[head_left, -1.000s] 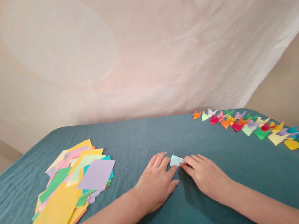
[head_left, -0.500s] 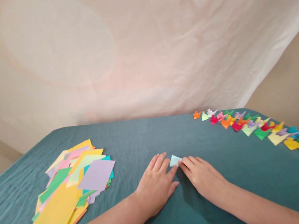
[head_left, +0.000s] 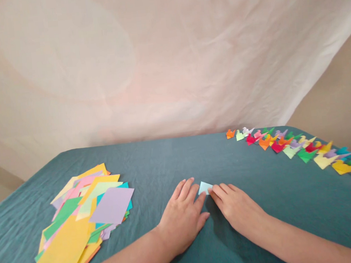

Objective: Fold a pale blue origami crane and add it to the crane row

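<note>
A small pale blue folded paper (head_left: pixel 205 187) lies on the teal tablecloth (head_left: pixel 172 160) near the front middle. My left hand (head_left: pixel 183 216) lies flat beside it, fingers stretched out, index fingertip touching the paper's left edge. My right hand (head_left: pixel 236 208) also lies flat, its fingertips pressing on the paper's right part, which they hide. Neither hand has the paper lifted off the cloth.
A loose pile of coloured paper squares (head_left: pixel 84 213) lies at the front left. A curved row of several small folded paper figures (head_left: pixel 293 145) runs along the right side toward the table's edge. A pale cloth backdrop (head_left: pixel 169 58) hangs behind the table.
My right fingertips have slid a little to the left over the blue paper. The left hand has hardly moved. The view has shifted slightly.
</note>
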The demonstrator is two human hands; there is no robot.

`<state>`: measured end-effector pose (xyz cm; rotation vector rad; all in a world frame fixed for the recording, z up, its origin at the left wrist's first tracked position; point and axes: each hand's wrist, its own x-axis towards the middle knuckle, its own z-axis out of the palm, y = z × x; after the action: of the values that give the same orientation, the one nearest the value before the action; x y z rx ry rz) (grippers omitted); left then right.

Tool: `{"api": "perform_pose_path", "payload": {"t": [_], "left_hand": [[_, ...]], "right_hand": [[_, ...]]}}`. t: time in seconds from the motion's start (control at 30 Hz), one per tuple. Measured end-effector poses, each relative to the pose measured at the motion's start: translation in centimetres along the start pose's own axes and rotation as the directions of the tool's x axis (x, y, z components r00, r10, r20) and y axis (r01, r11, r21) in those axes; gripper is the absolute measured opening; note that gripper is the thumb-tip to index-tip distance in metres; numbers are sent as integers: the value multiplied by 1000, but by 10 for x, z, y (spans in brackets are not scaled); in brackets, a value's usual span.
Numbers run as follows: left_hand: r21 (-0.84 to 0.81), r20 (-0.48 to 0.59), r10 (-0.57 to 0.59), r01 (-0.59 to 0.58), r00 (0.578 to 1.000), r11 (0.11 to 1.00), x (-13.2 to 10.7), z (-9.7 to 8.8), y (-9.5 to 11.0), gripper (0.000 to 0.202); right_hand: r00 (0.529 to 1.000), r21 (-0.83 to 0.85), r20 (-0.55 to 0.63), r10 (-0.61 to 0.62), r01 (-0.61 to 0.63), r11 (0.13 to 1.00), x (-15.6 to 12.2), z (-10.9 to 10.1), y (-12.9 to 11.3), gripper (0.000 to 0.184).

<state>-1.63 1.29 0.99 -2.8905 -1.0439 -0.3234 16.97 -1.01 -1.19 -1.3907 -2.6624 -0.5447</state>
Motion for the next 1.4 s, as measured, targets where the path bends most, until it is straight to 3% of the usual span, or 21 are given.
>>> {"api": "perform_pose_path", "payload": {"t": [0.23,0.57,0.87,1.07,1.4], "left_hand": [[54,-13,23,-22,1000,998,0,-2,-2,39],[144,50,50,-56,997,988,2,-8,-3,33],[61,12,-1,1,1000,998,3,-11,-9,23],[11,3,24,-24,1000,1000,2,-1,-3,36],[41,39,53,-55,998,998,2,-1,-5,37]], "right_hand": [[1000,-8,-4,16,-16,1000,0,-1,-1,16],[1000,-8,-4,4,-4,1000,1,-3,0,14],[1000,-21,23,13,-13,1000,3,-4,-1,15],[1000,2,29,7,-8,1000,2,0,0,17],[998,26,53,20,-22,999,3,-2,1,13]]}}
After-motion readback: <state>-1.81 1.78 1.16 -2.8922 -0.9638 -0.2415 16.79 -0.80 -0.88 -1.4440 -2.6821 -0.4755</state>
